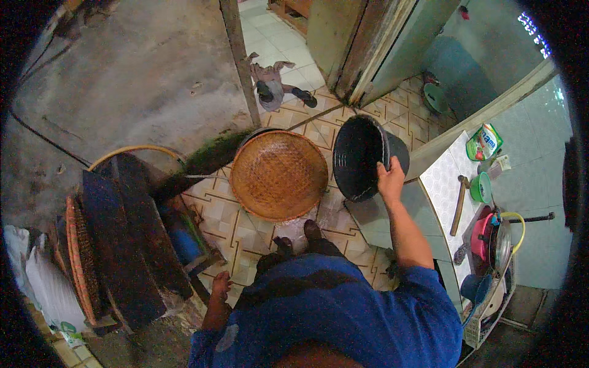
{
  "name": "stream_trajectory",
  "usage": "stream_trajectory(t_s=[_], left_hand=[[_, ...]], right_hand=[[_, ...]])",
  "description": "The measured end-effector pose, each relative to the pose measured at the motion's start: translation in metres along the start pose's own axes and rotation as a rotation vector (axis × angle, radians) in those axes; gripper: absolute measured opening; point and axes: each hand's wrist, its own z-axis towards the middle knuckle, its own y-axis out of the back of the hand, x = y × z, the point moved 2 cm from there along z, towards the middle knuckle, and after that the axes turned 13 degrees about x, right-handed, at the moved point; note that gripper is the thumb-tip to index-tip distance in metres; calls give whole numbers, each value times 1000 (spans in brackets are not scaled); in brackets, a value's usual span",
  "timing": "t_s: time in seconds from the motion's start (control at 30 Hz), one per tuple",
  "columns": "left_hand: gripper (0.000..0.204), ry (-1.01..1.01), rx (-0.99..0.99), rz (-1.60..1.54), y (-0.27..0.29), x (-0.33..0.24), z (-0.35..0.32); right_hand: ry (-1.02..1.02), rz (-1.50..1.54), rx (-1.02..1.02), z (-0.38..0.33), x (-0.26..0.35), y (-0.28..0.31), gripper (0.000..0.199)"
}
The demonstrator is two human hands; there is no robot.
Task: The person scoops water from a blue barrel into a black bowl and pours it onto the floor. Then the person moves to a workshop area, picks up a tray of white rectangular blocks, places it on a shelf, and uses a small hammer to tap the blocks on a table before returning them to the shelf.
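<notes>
My right hand (pixel 391 179) grips the rim of a black bucket (pixel 356 161), which is tilted so its dark inside shows. In front of me, left of the bucket, is a round woven bamboo tray (pixel 280 176). It covers most of a container whose dark rim (pixel 261 134) peeks out at the far side. Low at my left side hangs my left hand (pixel 222 286), apart from the tray, its fingers loosely bent and nothing seen in them.
A tiled counter (pixel 443 178) on the right bears a hammer (pixel 459 205), a green bowl (pixel 481 187), a pouch (pixel 484 143) and pots. Dark boards (pixel 123 227) lean at left. A cloth (pixel 270 80) and sandals (pixel 304 96) lie by the doorway ahead.
</notes>
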Motion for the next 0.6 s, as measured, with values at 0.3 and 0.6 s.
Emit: stream_trajectory(t_s=[0.3, 0.6], left_hand=[[32, -112, -55, -1, 11, -20, 1], [48, -1021, -390, 1021, -109, -405, -73]], right_hand=[[-40, -189, 37, 17, -29, -61, 26], [-278, -327, 213, 122, -97, -130, 30]])
